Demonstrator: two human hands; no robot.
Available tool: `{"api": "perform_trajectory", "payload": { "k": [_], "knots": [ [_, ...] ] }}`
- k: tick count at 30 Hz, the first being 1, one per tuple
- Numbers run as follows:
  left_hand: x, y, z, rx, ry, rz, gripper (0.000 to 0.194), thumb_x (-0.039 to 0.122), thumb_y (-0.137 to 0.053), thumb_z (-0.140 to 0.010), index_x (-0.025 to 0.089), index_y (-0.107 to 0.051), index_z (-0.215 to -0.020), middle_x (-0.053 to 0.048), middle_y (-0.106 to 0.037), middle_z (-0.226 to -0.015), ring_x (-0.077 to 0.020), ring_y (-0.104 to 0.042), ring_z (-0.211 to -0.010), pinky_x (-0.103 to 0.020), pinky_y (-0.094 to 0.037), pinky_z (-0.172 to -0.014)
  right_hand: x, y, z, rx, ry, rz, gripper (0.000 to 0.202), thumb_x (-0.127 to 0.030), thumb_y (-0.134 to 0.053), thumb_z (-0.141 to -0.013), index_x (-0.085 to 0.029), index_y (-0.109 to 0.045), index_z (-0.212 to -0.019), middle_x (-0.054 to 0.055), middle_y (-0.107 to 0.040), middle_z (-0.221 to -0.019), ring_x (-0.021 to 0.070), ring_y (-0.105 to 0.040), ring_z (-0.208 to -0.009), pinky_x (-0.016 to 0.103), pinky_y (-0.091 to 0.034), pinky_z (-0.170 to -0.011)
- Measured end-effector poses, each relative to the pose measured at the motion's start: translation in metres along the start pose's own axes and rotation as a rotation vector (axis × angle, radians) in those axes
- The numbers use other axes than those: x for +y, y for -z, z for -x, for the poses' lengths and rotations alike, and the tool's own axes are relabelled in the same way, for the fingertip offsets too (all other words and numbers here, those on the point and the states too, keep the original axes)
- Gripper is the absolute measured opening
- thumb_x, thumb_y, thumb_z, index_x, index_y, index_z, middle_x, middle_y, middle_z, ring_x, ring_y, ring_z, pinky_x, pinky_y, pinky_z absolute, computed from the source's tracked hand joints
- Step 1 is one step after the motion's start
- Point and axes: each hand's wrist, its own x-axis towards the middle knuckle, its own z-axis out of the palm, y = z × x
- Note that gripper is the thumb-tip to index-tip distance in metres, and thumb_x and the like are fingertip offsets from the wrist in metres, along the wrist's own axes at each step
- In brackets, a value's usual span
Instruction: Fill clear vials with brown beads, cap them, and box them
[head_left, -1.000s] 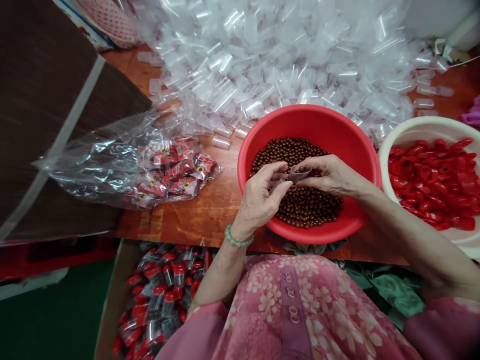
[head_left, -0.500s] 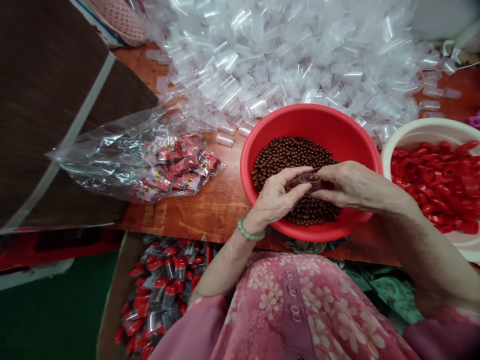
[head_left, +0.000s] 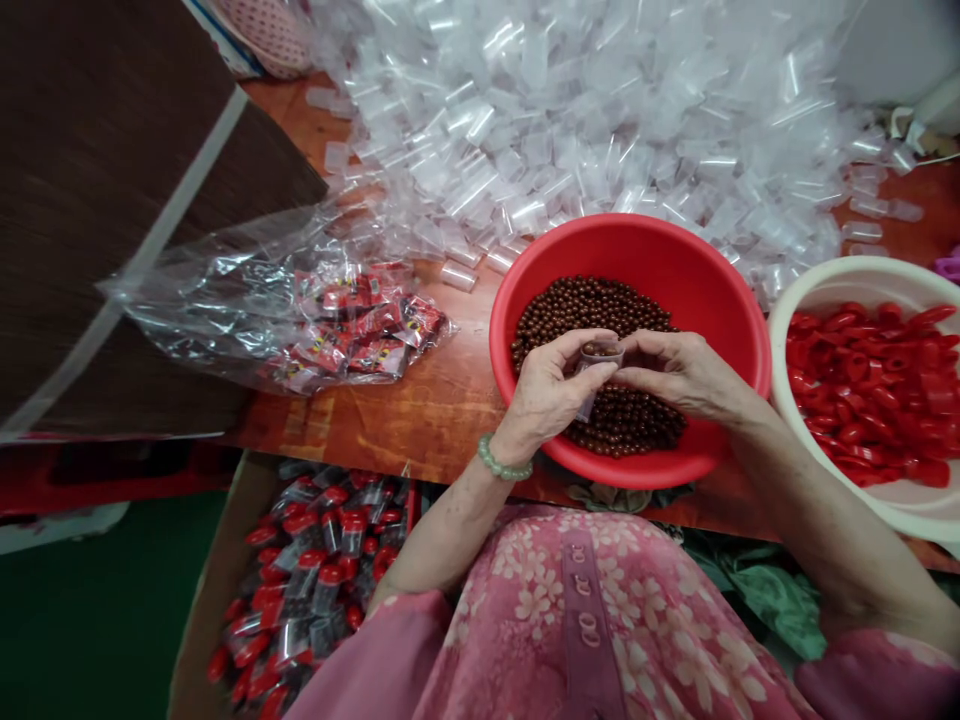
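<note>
My left hand (head_left: pixel 547 385) is closed around a small clear plastic cup (head_left: pixel 589 404), which tilts over the red basin (head_left: pixel 705 265). Brown balls show inside its mouth. The fingertips of my right hand (head_left: pixel 686 372) pinch at the right side of the cup's rim. Below both hands, a heap of small shiny brown balls (head_left: pixel 585 305) lies in the basin. The far fingers of my left hand are partly hidden behind the cup.
Clear plastic cups (head_left: pixel 540 130) are piled along the back of the wooden table (head_left: pixel 360 425). A clear bag (head_left: pixel 217 290) with red packets (head_left: pixel 379 350) lies left. Red plastic caps (head_left: pixel 862 380) fill a white basin (head_left: pixel 780 330). Below left, a cardboard box (head_left: pixel 206 585) holds red-capped cups (head_left: pixel 307 590).
The cup has tilted, so its lower body now shows beneath my left fingers. My right hand has shifted slightly at the rim. The whole view has moved a little.
</note>
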Motion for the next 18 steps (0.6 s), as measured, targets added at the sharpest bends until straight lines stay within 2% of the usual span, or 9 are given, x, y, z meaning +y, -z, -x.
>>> {"api": "perform_trajectory", "payload": {
  "k": [3, 7, 10, 14, 18],
  "knots": [
    [0.0010, 0.0008, 0.0000, 0.005, -0.008, 0.019, 0.038, 0.026, -0.076, -0.086, 0.021, -0.072, -0.124, -0.008, -0.078, -0.124, -0.0209, -0.074, -0.114, -0.036, -0.059, -0.104, 0.0034, -0.0037, -0.0010, 0.042, 0.009, -0.068, 0.031, -0.050, -0.078, -0.082, -0.020, -0.075, -0.091, 0.003, -0.075, -0.090, 0.0185, -0.065, -0.084, 0.032, -0.050, -0.081],
    [0.0066, 0.0028, -0.0018, -0.056, -0.022, -0.058, 0.032, 0.030, -0.075, -0.089, 0.021, -0.075, -0.120, -0.007, -0.079, -0.120, -0.0218, -0.074, -0.111, -0.035, -0.060, -0.100, 0.0025, -0.0062, -0.0019, 0.071, -0.043, -0.215, 0.037, -0.053, -0.085, -0.074, -0.019, -0.072, -0.083, 0.001, -0.070, -0.081, 0.0157, -0.061, -0.075, 0.030, -0.050, -0.073],
    [0.0088, 0.0040, -0.0041, -0.116, 0.000, -0.003, 0.031, 0.034, -0.073, -0.090, 0.022, -0.077, -0.119, -0.007, -0.079, -0.119, -0.0207, -0.075, -0.104, -0.029, -0.063, -0.085, -0.0001, -0.0064, -0.0014, 0.063, -0.109, -0.353, 0.041, -0.054, -0.089, -0.069, -0.019, -0.072, -0.083, 0.001, -0.069, -0.078, 0.0138, -0.060, -0.068, 0.028, -0.051, -0.066],
    [0.0046, 0.0060, -0.0062, -0.149, 0.074, 0.089, 0.039, 0.039, -0.075, -0.086, 0.024, -0.076, -0.123, -0.008, -0.078, -0.122, -0.0188, -0.075, -0.092, -0.024, -0.060, -0.066, -0.0014, -0.0054, 0.0008, 0.046, -0.140, -0.419, 0.041, -0.051, -0.091, -0.068, -0.018, -0.074, -0.086, 0.002, -0.071, -0.077, 0.0128, -0.062, -0.067, 0.025, -0.052, -0.064],
    [0.0028, 0.0063, -0.0061, -0.206, 0.128, 0.141, 0.045, 0.027, -0.075, -0.079, 0.022, -0.074, -0.124, -0.008, -0.076, -0.126, -0.0189, -0.073, -0.096, -0.023, -0.058, -0.069, 0.0001, -0.0029, 0.0045, 0.054, -0.138, -0.440, 0.040, -0.050, -0.091, -0.071, -0.017, -0.076, -0.089, 0.001, -0.071, -0.077, 0.0109, -0.062, -0.064, 0.023, -0.052, -0.062]
  ]
}}
